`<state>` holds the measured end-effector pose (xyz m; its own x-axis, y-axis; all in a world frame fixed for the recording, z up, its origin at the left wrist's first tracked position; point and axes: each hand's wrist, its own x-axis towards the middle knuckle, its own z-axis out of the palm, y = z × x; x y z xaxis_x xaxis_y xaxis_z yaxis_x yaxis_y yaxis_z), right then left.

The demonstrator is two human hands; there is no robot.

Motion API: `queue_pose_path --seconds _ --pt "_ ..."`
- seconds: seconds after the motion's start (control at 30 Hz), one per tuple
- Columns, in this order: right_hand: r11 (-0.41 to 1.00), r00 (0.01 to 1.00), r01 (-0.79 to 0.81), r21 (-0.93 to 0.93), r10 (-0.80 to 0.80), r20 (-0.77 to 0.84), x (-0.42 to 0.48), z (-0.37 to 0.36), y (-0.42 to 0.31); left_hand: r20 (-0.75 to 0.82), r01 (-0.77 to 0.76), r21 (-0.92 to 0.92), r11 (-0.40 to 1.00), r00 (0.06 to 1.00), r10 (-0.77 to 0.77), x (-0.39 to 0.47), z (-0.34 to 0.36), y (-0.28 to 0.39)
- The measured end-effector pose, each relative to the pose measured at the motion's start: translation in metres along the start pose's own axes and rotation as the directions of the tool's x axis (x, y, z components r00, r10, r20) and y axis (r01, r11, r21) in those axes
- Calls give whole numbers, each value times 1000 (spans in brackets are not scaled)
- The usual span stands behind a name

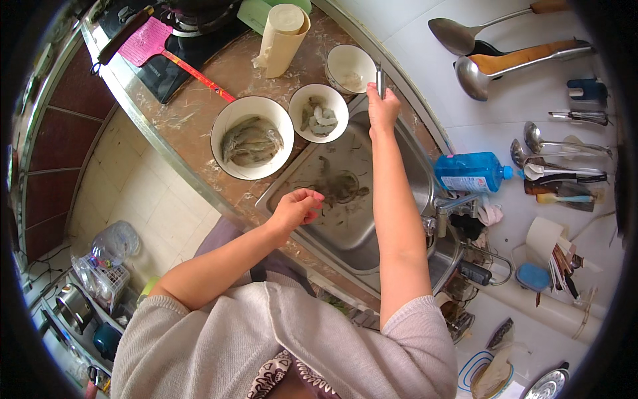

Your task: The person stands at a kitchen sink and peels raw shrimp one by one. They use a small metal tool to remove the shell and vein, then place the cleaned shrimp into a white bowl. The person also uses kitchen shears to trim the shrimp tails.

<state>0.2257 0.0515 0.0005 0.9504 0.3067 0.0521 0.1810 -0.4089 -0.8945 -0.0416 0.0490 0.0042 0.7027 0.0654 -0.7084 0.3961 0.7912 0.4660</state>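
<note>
My right hand [385, 110] is stretched out past the far bowl, gripping a slim metal tool [381, 82] that points away from me; its exact kind is unclear. Over the near side of the stainless steel sink [359, 239] is my left hand [295, 209], fingers curled together, with nothing visible in them. Dark scraps [341, 187] lie around the sink drain. A large white bowl [219, 127] holds whole raw shrimp [251, 142]. Beside it, a smaller bowl [299, 95] contains peeled shrimp [321, 119]. The far bowl [344, 55] has a few pale bits inside.
A paper towel roll [279, 47] stands behind the bowls. A pink fly swatter [192, 72] lies across the counter and black cooktop [162, 80]. Right of the sink are a blue liquid bottle [471, 172] and a faucet [443, 212]. Ladles [473, 80] hang on the wall.
</note>
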Motion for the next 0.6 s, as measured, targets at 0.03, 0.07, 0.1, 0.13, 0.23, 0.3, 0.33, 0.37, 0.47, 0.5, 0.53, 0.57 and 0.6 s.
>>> queue_pose_path --seconds 0.03,0.07,0.1,0.13,0.23,0.3,0.33,0.37,0.47,0.5,0.53,0.57,0.6 --pt "998 999 -48 27 47 10 -3 -2 -4 1 -6 -1 1000 1000 6 0 -2 -1" --pt "996 999 -30 87 32 -16 -7 0 -4 -12 -5 -2 1000 1000 5 1 -4 0" --pt "990 999 -19 140 26 -48 -14 -2 0 -20 7 -1 1000 1000 -7 1 -5 0" --pt "988 996 -53 147 64 -68 -21 -6 4 -28 20 -1 1000 999 -20 1 -6 0" --pt "967 981 -172 190 185 -55 -46 -22 39 -25 -17 18 1000 1000 17 3 -8 4" --pt "960 964 -265 84 265 12 -71 -34 76 -18 -47 43 998 999 48 2 -11 6" --pt "965 965 -263 0 262 21 -83 -35 94 -3 -60 37 998 998 60 3 -14 9" --pt "963 965 -258 -83 261 31 -96 -36 115 -20 -51 42 998 998 51 -1 -14 10" --pt "887 913 -386 -255 406 33 -119 -34 162 -41 -47 70 996 998 50 -2 -16 9" --pt "866 910 -385 -320 414 24 -125 -32 173 -45 -45 94 995 998 49 -3 -14 9" --pt "869 911 -380 -316 411 37 -130 -29 184 -48 -43 117 992 998 49 -4 -13 9" --pt "873 912 -373 -312 407 49 -135 -25 194 -51 -39 140 989 998 47 -5 -12 8" --pt "880 915 -362 -306 398 62 -135 -20 198 -53 -41 163 986 997 50 -7 -11 7"
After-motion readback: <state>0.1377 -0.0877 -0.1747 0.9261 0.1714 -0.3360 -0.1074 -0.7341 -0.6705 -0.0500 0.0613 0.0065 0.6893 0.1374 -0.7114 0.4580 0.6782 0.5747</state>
